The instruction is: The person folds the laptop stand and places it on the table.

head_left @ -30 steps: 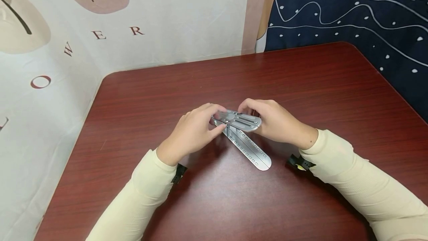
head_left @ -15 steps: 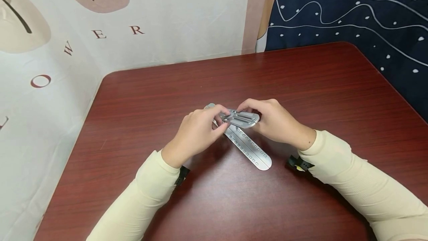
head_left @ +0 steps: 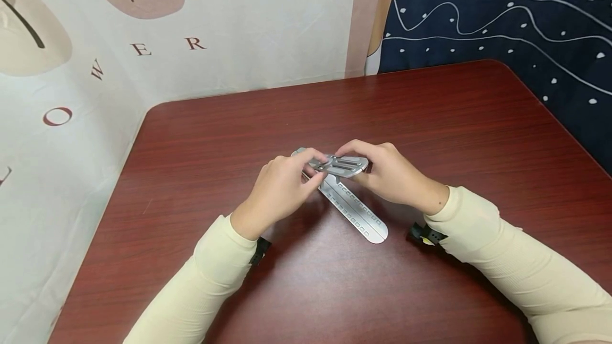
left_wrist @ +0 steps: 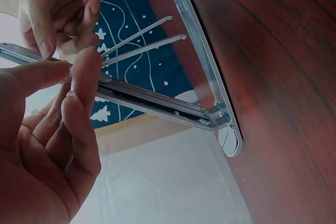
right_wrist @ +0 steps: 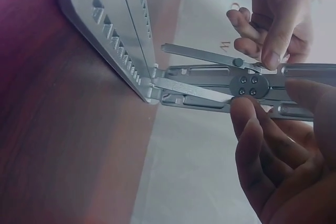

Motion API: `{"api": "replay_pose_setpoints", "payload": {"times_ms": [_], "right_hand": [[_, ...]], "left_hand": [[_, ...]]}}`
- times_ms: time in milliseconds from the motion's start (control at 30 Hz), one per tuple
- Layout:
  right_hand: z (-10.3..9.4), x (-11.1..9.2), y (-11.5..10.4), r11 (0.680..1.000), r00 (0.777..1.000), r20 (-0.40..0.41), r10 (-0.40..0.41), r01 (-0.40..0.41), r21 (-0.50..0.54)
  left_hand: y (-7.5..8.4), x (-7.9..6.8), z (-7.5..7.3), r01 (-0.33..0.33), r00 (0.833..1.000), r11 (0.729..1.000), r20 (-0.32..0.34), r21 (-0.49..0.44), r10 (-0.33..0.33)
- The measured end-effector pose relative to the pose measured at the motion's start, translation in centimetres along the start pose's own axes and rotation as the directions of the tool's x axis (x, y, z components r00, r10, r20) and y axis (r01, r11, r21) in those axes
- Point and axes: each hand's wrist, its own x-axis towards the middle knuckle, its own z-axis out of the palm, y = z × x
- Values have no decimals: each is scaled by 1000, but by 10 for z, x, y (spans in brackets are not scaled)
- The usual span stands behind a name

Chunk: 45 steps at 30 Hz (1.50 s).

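A silver folding laptop stand [head_left: 358,214] is partly unfolded, its slotted base lying on the table and its upper section [head_left: 346,166] tilted up from the hinge. My left hand [head_left: 279,187] pinches the upper section between thumb and fingers, hiding part of the hinge end. From the other side my right hand [head_left: 397,174] pinches the same section near its round screwed plate [right_wrist: 249,86]. Two thin support struts [left_wrist: 147,27] hang out from the section in the left wrist view. Square notches [right_wrist: 113,32] run along the base in the right wrist view.
The reddish-brown table [head_left: 239,126] has rounded back corners. A pale printed cloth [head_left: 268,25] hangs behind it and along the left, and a dark blue one with white trees [head_left: 478,31] at the right.
My left hand has shifted a little right along the stand, uncovering the base's far end. The upper section has tilted up slightly, and my right hand has moved slightly left with it.
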Motion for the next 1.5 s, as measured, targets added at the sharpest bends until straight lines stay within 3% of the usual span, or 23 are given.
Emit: {"api": "replay_pose_setpoints", "payload": {"times_ms": [433, 867, 1500], "right_hand": [[1, -1, 0, 990, 987, 132, 94, -106, 90], [2, -2, 2, 985, 978, 184, 103, -126, 117], [3, -3, 6, 993, 984, 178, 18, -38, 109]], "left_hand": [[0, 0, 1, -1, 1000, 1000, 10, -9, 1], [-1, 0, 2, 19, 1000, 1000, 25, -8, -19], [-1, -1, 2, 16, 998, 1000, 53, 1, -16]]}}
